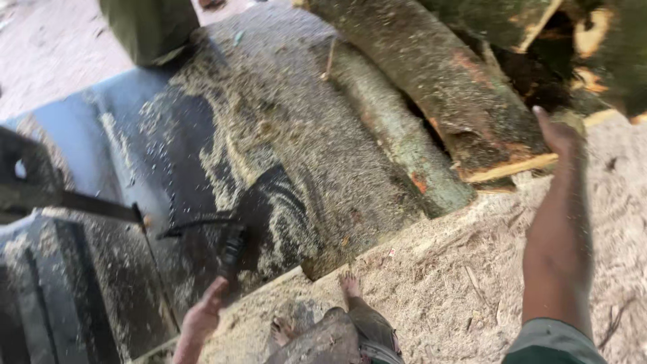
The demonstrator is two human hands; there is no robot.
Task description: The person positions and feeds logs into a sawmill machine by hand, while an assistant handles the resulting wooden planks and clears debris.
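Note:
My right hand (561, 135) reaches far forward at the right and rests on the cut end of a thick bark-covered log (431, 74), fingers curled against it. A thinner grey log (397, 135) lies alongside, slanting down to the left of it. My left hand (202, 317) hangs low at the bottom left with fingers apart, holding nothing, close to a dark lever (229, 246) on the sawdust-covered metal saw table (135, 155). My bare feet (350, 286) stand on the sawdust below.
Thick sawdust (458, 269) covers the ground at the right and much of the table. More logs and split wood (593, 40) pile up at the top right. A dark metal arm (81, 202) juts in from the left. A green object (148, 27) stands at the top.

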